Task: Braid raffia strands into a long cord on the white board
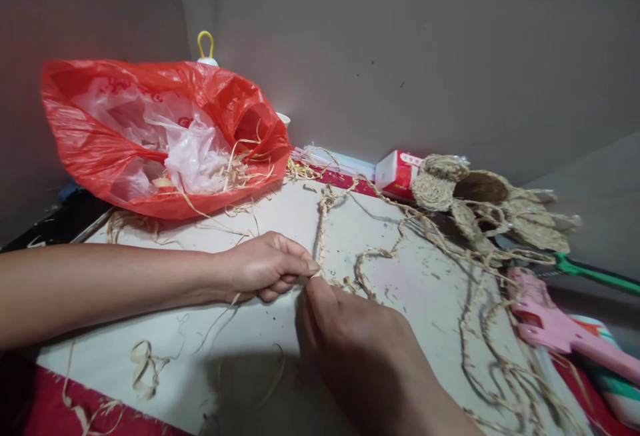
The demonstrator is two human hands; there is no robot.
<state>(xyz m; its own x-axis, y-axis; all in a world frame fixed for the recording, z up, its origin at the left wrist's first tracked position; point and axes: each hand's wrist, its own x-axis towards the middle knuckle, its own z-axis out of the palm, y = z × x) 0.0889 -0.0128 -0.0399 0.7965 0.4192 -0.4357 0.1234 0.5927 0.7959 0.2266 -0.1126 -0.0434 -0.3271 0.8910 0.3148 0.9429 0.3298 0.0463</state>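
A braided straw cord (pixel 323 226) runs down the middle of the white board, its near end between my fingertips. My left hand (pixel 273 266) is closed in a pinch on this end, thumb against the curled fingers. Touching it from the right, my right hand (pixel 345 329) is also closed at the cord's end, its fingers mostly hidden under the back of the hand. A thin loose strand (pixel 220 319) trails below my left wrist. Further right, a long twisted cord (pixel 367 256) curves across the board.
A red plastic bag (pixel 90 149) with straw scraps stands at the back left. Coiled straw pieces (pixel 435 186) lie at the back right beside a red-and-white packet (pixel 395 173). A pink tool (pixel 565 329) and a green-handled tool (pixel 595 273) are on the right. Curled straw (pixel 145 369) lies front left.
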